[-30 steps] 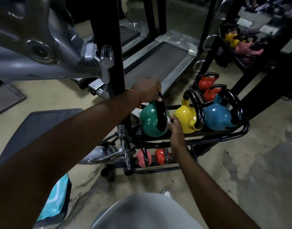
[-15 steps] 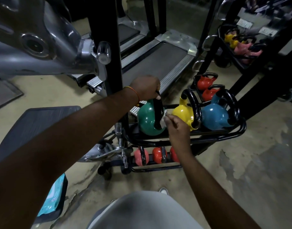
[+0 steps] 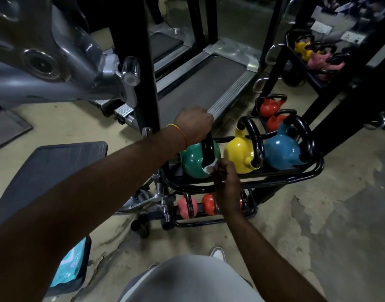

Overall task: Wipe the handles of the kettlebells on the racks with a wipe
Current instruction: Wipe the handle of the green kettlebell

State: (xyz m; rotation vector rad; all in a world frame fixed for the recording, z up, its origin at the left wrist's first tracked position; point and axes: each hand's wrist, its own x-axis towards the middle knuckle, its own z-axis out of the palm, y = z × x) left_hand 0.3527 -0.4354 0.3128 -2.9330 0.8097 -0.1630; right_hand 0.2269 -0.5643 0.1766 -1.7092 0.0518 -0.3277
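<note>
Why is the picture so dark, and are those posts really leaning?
Head view: dim lighting leaves the upper corners murky; glare streaks the green kettlebell's handle and the silver machine frame; the wide-angle lens likely makes the black post lean.

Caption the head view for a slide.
Left hand grips the green kettlebell by its handle; right hand pinches a white wipe against that handle.

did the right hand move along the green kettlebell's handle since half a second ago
Yes. The right hand has slid the wipe down the handle to its lower end, judged against the green kettlebell body.
</note>
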